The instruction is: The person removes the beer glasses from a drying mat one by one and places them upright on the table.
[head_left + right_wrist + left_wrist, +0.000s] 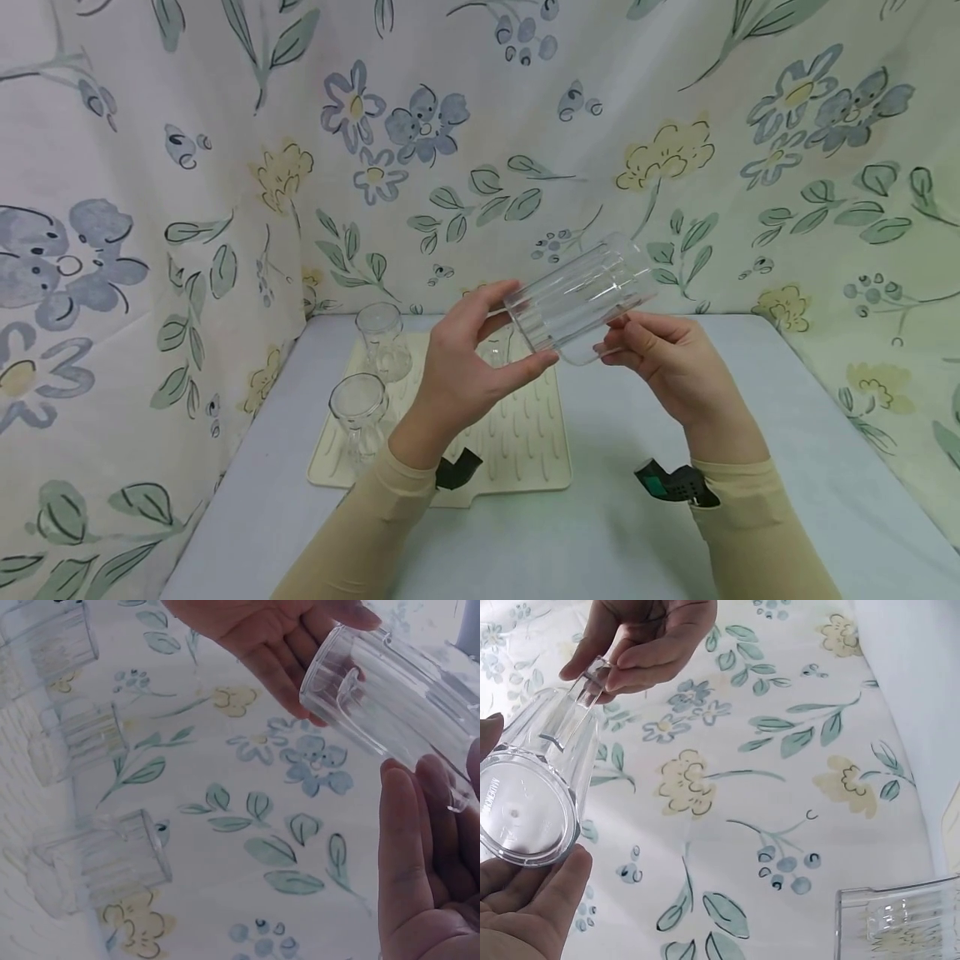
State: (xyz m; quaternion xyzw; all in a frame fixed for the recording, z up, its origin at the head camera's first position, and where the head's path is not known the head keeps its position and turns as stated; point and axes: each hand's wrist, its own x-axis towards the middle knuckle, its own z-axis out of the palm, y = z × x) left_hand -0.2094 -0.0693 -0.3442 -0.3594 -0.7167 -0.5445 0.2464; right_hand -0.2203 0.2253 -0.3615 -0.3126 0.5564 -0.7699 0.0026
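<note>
A clear mug [581, 296] with a handle is held up in the air, lying tilted, its base toward the left and its mouth toward the upper right. My left hand [468, 358] grips the base end between thumb and fingers. The fingers of my right hand [671, 362] pinch the mug's handle [577, 709] on the underside. In the left wrist view the round base [525, 814] faces the camera, with raised lettering on it. The right wrist view shows the left hand [262, 637] at one end of the mug and the right hand [427, 862] below its side.
A cream drying mat [525, 454] with raised ridges lies on the white table [622, 542], left of centre. Two clear glasses [358, 408] [384, 342] stand on its left side. Another glass [496, 346] is partly hidden behind the left hand. A floral curtain [487, 167] encloses the table.
</note>
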